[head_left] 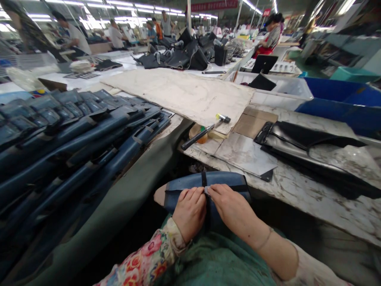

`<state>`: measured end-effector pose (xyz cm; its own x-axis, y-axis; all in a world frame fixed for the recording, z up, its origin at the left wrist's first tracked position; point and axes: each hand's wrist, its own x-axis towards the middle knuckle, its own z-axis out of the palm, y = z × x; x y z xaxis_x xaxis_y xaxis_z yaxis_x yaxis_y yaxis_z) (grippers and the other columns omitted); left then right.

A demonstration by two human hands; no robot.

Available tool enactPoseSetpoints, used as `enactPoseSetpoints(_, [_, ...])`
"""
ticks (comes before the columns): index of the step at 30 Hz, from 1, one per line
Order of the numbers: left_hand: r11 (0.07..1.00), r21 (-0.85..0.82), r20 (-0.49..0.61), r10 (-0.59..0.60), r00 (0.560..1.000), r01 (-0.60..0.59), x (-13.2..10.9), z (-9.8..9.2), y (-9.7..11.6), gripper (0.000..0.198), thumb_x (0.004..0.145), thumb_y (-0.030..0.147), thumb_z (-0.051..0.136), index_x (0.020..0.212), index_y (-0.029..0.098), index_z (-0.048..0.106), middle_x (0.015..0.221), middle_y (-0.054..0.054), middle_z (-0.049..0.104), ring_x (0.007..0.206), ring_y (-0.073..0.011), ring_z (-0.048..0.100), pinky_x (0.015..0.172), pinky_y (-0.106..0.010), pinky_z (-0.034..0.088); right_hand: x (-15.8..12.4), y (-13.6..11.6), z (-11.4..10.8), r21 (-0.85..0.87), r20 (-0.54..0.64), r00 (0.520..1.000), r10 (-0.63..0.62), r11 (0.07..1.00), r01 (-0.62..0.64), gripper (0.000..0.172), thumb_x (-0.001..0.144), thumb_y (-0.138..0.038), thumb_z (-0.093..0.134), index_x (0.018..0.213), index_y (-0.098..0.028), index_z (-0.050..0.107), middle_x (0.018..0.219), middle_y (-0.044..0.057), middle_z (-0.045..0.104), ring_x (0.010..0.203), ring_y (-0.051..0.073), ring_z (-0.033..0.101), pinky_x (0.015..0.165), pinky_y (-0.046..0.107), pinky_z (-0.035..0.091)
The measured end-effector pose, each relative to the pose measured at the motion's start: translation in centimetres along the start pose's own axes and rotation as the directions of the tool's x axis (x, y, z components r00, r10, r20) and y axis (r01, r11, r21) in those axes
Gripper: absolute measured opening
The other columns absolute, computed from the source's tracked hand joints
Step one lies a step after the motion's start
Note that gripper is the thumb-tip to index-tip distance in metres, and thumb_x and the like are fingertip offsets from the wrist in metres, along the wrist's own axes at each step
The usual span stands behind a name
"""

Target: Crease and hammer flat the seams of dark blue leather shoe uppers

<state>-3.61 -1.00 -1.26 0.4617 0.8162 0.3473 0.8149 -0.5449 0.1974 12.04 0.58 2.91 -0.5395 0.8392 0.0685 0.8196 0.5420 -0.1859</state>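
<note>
1. Long red banner (213, 5), high in the background: a row of pale characters, too small and blurred to read.
2. Smaller red sign (266, 12), right of the banner: light marks, also unreadable.
3. Packet (38, 93) at the left: red, yellow and blue print, with lettering too indistinct to make out.

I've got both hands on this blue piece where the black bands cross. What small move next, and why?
I'd probably press down the small grey bit with your right hand while your left hand steadies the blue piece. The grey bit shows between both hands' fingertips, close to where the black bands cross.
</note>
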Motion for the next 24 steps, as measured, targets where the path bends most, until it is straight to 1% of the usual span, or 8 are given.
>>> enactPoseSetpoints(3, [1.0,0.002,-0.013,-0.014,1.0,0.014,-0.1,-0.1,0.0,0.022,0.085,0.02,0.044,0.103,0.017,0.058,0.116,-0.007,0.06,0.104,-0.0215,0.053,0.091,-0.038,0.035,0.2,-0.2,0.4,-0.067,-0.01,1.0,-0.003,0.998,0.002,0.032,0.081,-0.003,0.045,0.109,-0.012,0.058,0.101,0.011,0.06,0.092,0.024,0.053,0.08,0.037,0.051])
enactPoseSetpoints(5, [1.0,0.0,-0.022,-0.016,1.0,0.016,-0.4,-0.3,0.0,0.026,0.085,0.021,0.044,0.108,0.018,0.057,0.118,-0.007,0.059,0.105,-0.0215,0.053,0.092,-0.038,0.034,0.2,-0.2,0.8,-0.064,-0.039,0.999,-0.016,0.998,0.014,0.034,0.081,-0.002,0.045,0.111,-0.01,0.057,0.105,0.012,0.06,0.095,0.024,0.053,0.082,0.038,0.051])
enactPoseSetpoints(9, [1.0,-0.002,-0.051,-0.012,0.999,0.012,-1.4,-0.9,-0.6,0.031,0.088,0.02,0.042,0.117,0.021,0.054,0.121,-0.004,0.059,0.109,-0.0198,0.052,0.094,-0.037,0.032,-0.2,0.7,1.3,0.092,-0.132,0.99,-0.044,0.994,0.056,0.034,0.084,-0.005,0.043,0.114,-0.013,0.057,0.111,0.011,0.059,0.1,0.021,0.051,0.086,0.036,0.049])
enactPoseSetpoints(11, [0.999,0.016,-0.075,-0.039,0.996,0.04,-1.9,-1.2,-1.0,0.031,0.089,0.021,0.042,0.117,0.021,0.055,0.119,-0.004,0.061,0.108,-0.0195,0.053,0.093,-0.037,0.032,-0.2,1.2,1.2,0.148,-0.149,0.987,-0.056,0.986,0.079,0.031,0.087,-0.009,0.042,0.113,-0.014,0.058,0.11,0.009,0.06,0.1,0.02,0.05,0.088,0.036,0.048])
enactPoseSetpoints(14, [0.995,0.052,-0.102,-0.084,0.991,0.09,-2.6,-1.4,-1.8,0.03,0.089,0.021,0.042,0.114,0.018,0.057,0.114,-0.006,0.063,0.105,-0.0198,0.056,0.091,-0.036,0.034,-0.2,1.4,0.8,0.154,-0.134,0.984,-0.114,0.979,0.134,0.031,0.088,-0.01,0.041,0.113,-0.015,0.058,0.111,0.007,0.06,0.101,0.02,0.049,0.091,0.036,0.046])
enactPoseSetpoints(17, [0.993,0.068,-0.104,-0.094,0.99,0.102,-2.9,-1.6,-2.2,0.03,0.089,0.021,0.041,0.113,0.018,0.059,0.113,-0.007,0.064,0.105,-0.0203,0.056,0.091,-0.036,0.035,0.0,0.8,0.6,0.15,-0.103,0.98,-0.169,0.972,0.184,0.033,0.087,-0.008,0.041,0.115,-0.016,0.058,0.114,0.005,0.059,0.101,0.02,0.048,0.091,0.035,0.046])
enactPoseSetpoints(24, [0.991,0.068,-0.117,-0.109,0.987,0.117,-3.6,-1.6,-2.7,0.031,0.089,0.021,0.04,0.114,0.019,0.059,0.114,-0.006,0.064,0.105,-0.0198,0.055,0.092,-0.035,0.033,1.7,-1.5,1.5,0.13,-0.069,0.977,-0.203,0.969,0.211,0.034,0.085,-0.007,0.043,0.115,-0.013,0.058,0.115,0.008,0.059,0.102,0.021,0.048,0.089,0.034,0.047])
